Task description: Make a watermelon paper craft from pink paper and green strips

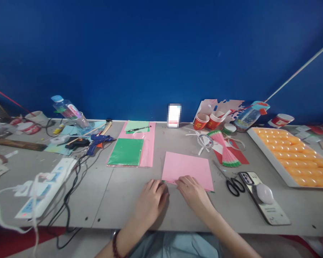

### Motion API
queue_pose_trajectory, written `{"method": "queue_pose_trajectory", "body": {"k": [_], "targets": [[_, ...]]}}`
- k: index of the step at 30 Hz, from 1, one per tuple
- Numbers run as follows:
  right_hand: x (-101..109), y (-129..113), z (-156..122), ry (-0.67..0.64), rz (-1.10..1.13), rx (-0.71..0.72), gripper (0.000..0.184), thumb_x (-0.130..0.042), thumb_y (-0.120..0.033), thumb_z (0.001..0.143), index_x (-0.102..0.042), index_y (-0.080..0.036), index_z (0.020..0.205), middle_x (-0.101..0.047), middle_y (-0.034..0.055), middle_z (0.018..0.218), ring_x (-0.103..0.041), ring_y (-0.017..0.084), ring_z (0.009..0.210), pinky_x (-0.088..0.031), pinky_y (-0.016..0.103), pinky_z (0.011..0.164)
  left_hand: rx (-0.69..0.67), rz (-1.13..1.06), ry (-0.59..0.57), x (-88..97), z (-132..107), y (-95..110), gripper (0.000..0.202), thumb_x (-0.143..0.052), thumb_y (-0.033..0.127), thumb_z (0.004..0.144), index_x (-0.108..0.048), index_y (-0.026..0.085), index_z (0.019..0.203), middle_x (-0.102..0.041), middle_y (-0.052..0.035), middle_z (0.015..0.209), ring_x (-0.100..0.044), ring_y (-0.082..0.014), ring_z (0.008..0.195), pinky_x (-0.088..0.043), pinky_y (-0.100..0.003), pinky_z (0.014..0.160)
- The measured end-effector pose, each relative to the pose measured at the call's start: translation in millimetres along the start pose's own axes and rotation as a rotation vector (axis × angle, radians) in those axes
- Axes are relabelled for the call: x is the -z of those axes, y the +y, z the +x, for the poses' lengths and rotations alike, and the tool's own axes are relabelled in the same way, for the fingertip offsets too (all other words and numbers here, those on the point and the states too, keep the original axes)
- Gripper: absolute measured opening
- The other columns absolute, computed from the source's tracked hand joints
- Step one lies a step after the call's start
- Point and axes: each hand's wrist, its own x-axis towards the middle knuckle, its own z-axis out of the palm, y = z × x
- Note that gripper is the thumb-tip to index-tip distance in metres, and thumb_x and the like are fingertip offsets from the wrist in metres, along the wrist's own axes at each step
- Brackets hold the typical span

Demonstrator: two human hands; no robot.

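A pink sheet of paper (188,166) lies on the table in front of me, with a thin strip of green at its near right corner. My right hand (191,188) rests on its near edge, fingers bent and pinching down there. At the near left corner is my left hand (152,195), its fingers curled together against the paper's edge; the thumb tip is partly hidden. To the right are black-handled scissors (234,184). Beyond them lies a pleated pink and green paper fan (223,150) on a red sheet (239,154).
Left are a green paper pack (126,152), a blue glue gun (98,141) with its cord, a white power strip (47,188) and a tilted bottle (71,111). Right are a phone (274,211), a tray of orange balls (293,154) and red paper cups (201,122). A blue wall (161,61) stands behind.
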Motion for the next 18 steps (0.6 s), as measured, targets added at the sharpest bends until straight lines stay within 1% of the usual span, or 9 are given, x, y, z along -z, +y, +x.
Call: {"method": "queue_pose_trajectory", "body": {"k": [2, 4, 5, 7, 10, 12, 15, 17, 18], "targets": [[4, 7, 2, -0.030, -0.034, 0.040, 0.017, -0.052, -0.011, 0.089, -0.065, -0.019, 0.096, -0.066, 0.0069, 0.093, -0.059, 0.021, 0.086, -0.047, 0.033, 0.073, -0.002, -0.011, -0.007, 0.4, 4, 3, 0.020, -0.052, 0.019, 0.089, -0.061, 0.019, 0.107, -0.060, -0.0088, 0.103, -0.055, -0.0240, 0.094, -0.050, -0.040, 0.081], [6, 13, 2, -0.055, -0.011, 0.039, 0.017, -0.051, -0.011, 0.089, -0.065, -0.020, 0.092, -0.066, 0.0059, 0.088, -0.059, 0.020, 0.084, -0.045, 0.032, 0.073, -0.007, 0.035, 0.011, -1.7, 7, 5, 0.024, -0.051, 0.019, 0.089, -0.060, 0.019, 0.111, -0.059, -0.0092, 0.106, -0.054, -0.0247, 0.096, -0.049, -0.040, 0.082], [7, 15, 3, -0.065, 0.025, 0.010, 0.016, -0.052, -0.012, 0.089, -0.065, -0.020, 0.089, -0.065, 0.0050, 0.086, -0.059, 0.019, 0.083, -0.045, 0.031, 0.072, -0.009, 0.070, 0.019, -3.3, 7, 5, 0.027, -0.050, 0.019, 0.089, -0.058, 0.019, 0.114, -0.058, -0.0095, 0.108, -0.054, -0.0255, 0.098, -0.048, -0.041, 0.083], [8, 17, 5, -0.081, 0.132, -0.099, 0.011, -0.055, -0.016, 0.088, -0.064, -0.020, 0.084, -0.065, 0.0029, 0.082, -0.059, 0.018, 0.082, -0.044, 0.029, 0.071, -0.005, 0.134, 0.029, -6.4, 8, 5, 0.032, -0.050, 0.018, 0.089, -0.056, 0.020, 0.120, -0.057, -0.0099, 0.112, -0.052, -0.0270, 0.101, -0.047, -0.042, 0.083], [10, 16, 14, -0.133, 0.272, -0.265, 0.005, -0.061, -0.021, 0.085, -0.062, -0.020, 0.080, -0.065, 0.0006, 0.079, -0.060, 0.016, 0.079, -0.042, 0.026, 0.068, -0.007, 0.152, 0.006, -8.5, 10, 4, 0.037, -0.052, 0.019, 0.088, -0.052, 0.018, 0.125, -0.056, -0.0104, 0.112, -0.052, -0.0273, 0.100, -0.046, -0.042, 0.083], [13, 14, 22, -0.181, 0.303, -0.293, 0.006, -0.061, -0.021, 0.083, -0.063, -0.020, 0.077, -0.066, 0.0002, 0.077, -0.059, 0.016, 0.076, -0.040, 0.027, 0.068, -0.017, 0.133, -0.013, -7.2, 13, 4, 0.037, -0.053, 0.022, 0.088, -0.052, 0.017, 0.125, -0.055, -0.0111, 0.113, -0.052, -0.0279, 0.100, -0.046, -0.042, 0.084], [19, 11, 35, -0.205, 0.319, -0.290, 0.007, -0.060, -0.018, 0.080, -0.065, -0.020, 0.076, -0.068, 0.0011, 0.077, -0.060, 0.018, 0.079, -0.038, 0.030, 0.074, -0.004, 0.073, -0.008, -2.3, 21, 4, 0.032, -0.052, 0.027, 0.089, -0.055, 0.016, 0.119, -0.056, -0.0117, 0.109, -0.052, -0.0285, 0.099, -0.045, -0.042, 0.082], [22, 11, 43, -0.219, 0.402, -0.308, 0.007, -0.059, -0.017, 0.078, -0.065, -0.020, 0.075, -0.069, 0.0009, 0.076, -0.060, 0.018, 0.077, -0.038, 0.030, 0.074, 0.022, -0.038, 0.003, 1.4, 30, 4, 0.029, -0.050, 0.030, 0.091, -0.057, 0.017, 0.115, -0.058, -0.0104, 0.102, -0.054, -0.0265, 0.094, -0.046, -0.039, 0.079], [23, 10, 46, -0.235, 0.470, -0.329, 0.007, -0.059, -0.017, 0.077, -0.064, -0.020, 0.074, -0.068, 0.0006, 0.074, -0.060, 0.017, 0.074, -0.039, 0.028, 0.071, 0.045, -0.126, 0.008, 2.8, 34, 3, 0.027, -0.049, 0.032, 0.091, -0.059, 0.018, 0.112, -0.059, -0.0092, 0.098, -0.055, -0.0249, 0.091, -0.046, -0.037, 0.079]]}}
